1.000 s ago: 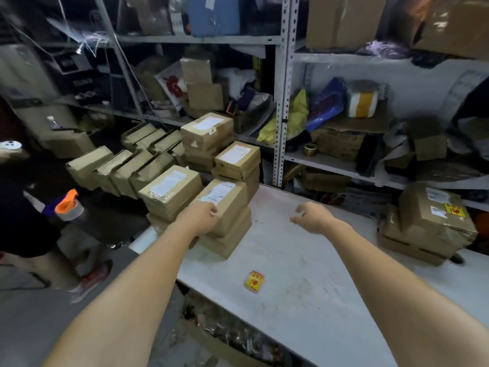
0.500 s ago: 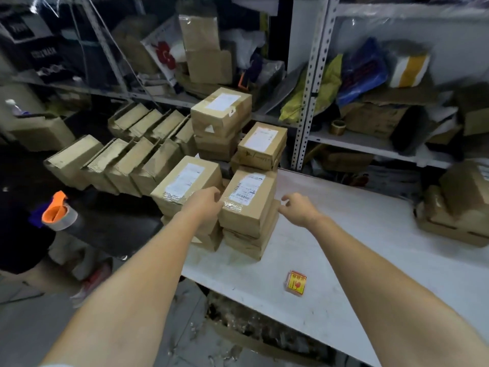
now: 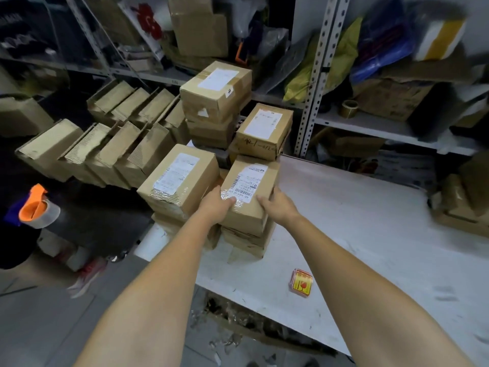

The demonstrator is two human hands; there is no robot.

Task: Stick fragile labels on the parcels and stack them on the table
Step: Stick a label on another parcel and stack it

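Several brown cardboard parcels with white shipping labels are stacked at the left end of the white table (image 3: 357, 234). The top parcel (image 3: 251, 181) of the nearest stack is gripped from both sides: my left hand (image 3: 215, 205) holds its left near corner, my right hand (image 3: 277, 206) its right near edge. Another labelled parcel (image 3: 177, 178) tops the stack just to the left. Two taller stacks stand behind, topped by a parcel (image 3: 264, 128) and a bigger box (image 3: 215, 88). A small pad of red-and-yellow fragile labels (image 3: 301, 282) lies on the table near the front edge.
A row of leaning brown boxes (image 3: 92, 152) stands left of the table. Another person at far left holds an orange tape dispenser (image 3: 37, 207). Metal shelving (image 3: 315, 83) with bags and boxes runs behind. More parcels (image 3: 465, 205) sit at the table's right end.
Both hands have closed in on the top parcel of the nearest stack and now grip its sides; earlier the right hand hung free above the table. The view moved closer.
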